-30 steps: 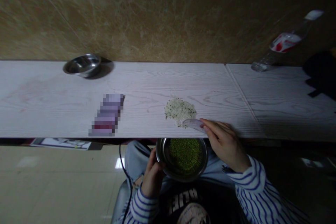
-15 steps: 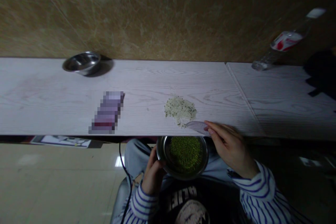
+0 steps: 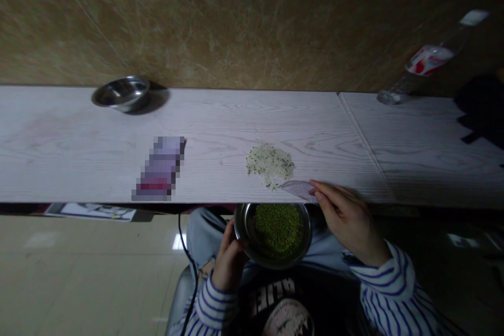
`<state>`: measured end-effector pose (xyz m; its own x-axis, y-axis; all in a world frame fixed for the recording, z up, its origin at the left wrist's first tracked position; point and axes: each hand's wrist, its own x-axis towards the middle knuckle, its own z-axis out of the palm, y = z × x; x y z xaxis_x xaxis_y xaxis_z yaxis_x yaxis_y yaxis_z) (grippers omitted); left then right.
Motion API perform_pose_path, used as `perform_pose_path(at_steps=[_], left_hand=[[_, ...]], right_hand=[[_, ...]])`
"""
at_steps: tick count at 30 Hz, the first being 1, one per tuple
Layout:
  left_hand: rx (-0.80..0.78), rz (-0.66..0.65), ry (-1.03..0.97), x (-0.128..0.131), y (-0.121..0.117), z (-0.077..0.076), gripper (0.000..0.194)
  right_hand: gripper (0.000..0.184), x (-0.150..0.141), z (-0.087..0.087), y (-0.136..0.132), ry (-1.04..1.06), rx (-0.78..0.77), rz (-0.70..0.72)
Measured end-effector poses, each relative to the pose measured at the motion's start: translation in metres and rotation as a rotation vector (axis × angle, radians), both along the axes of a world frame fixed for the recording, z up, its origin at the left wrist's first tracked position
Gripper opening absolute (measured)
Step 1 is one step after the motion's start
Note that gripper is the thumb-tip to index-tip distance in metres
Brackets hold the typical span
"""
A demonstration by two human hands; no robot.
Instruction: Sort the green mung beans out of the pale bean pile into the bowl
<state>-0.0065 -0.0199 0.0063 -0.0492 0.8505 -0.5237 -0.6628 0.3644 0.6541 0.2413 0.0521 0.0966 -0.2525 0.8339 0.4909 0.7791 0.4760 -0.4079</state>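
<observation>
My left hand [image 3: 228, 260] grips the rim of a steel bowl [image 3: 242, 228] full of green beans [image 3: 277, 226], held just below the table's near edge. My right hand [image 3: 344, 220] pinches a thin pale card [image 3: 297, 188] whose edge lies flat on the white wooden table [image 3: 79, 152]. The card sits at the lower right of a small pile of white grains mixed with green specks [image 3: 270, 164].
An empty steel bowl [image 3: 121, 93] stands at the back left by the brown wall. A blurred flat object [image 3: 159, 169] lies left of the pile. A plastic bottle [image 3: 427, 60] lies at the back right, beside a dark object [image 3: 482, 110]. A cable [image 3: 185, 252] hangs below the table.
My right hand and the card have slid a little to the right along the table's near edge. The bowl of beans stays in place.
</observation>
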Motion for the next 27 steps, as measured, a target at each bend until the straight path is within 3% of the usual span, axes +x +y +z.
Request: perform_pose_path(at_steps=[27], left_hand=[[-0.022,0.037,0.026,-0.002,0.0,0.007,0.048]], right_hand=[[0.028,-0.005,-0.003,0.01,0.029,-0.017,-0.031]])
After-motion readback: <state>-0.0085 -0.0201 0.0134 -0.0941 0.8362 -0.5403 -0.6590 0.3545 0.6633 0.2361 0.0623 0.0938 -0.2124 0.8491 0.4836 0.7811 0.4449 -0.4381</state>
